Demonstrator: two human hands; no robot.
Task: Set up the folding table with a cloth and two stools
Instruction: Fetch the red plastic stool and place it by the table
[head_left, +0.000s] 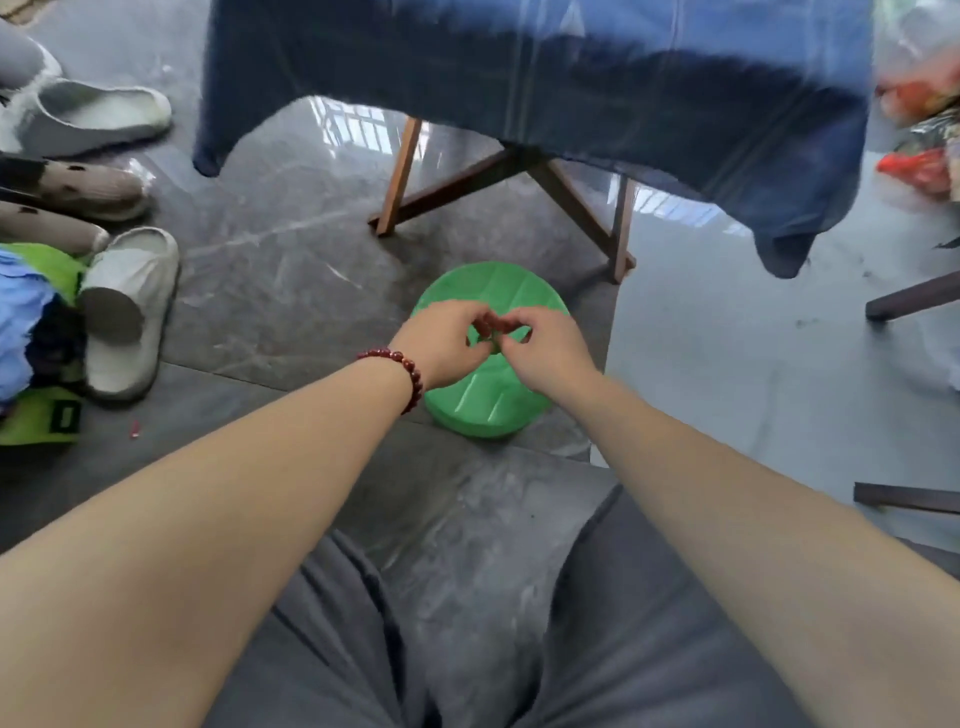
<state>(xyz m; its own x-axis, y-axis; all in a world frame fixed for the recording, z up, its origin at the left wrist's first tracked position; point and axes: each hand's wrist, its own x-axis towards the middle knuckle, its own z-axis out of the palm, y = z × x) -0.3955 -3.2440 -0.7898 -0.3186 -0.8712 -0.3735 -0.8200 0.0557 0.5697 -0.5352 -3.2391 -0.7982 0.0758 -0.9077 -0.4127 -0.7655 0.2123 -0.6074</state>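
Observation:
A round green plastic stool (483, 400) stands on the grey floor just in front of the folding table. Both hands meet over the middle of its seat. My left hand (441, 340), with a red bead bracelet on its wrist, and my right hand (540, 345) have their fingers curled into the seat's centre opening, gripping it. The folding table's crossed wooden legs (571, 202) stand behind the stool. A dark blue cloth (571, 78) covers the tabletop and hangs down its sides. Only one stool is in view.
Several slippers (124, 306) and a green and blue bundle (36, 338) lie on the floor at the left. Plastic bags (919, 130) sit at the right, with dark furniture legs (914, 299) below them. My grey-trousered legs fill the bottom of the view.

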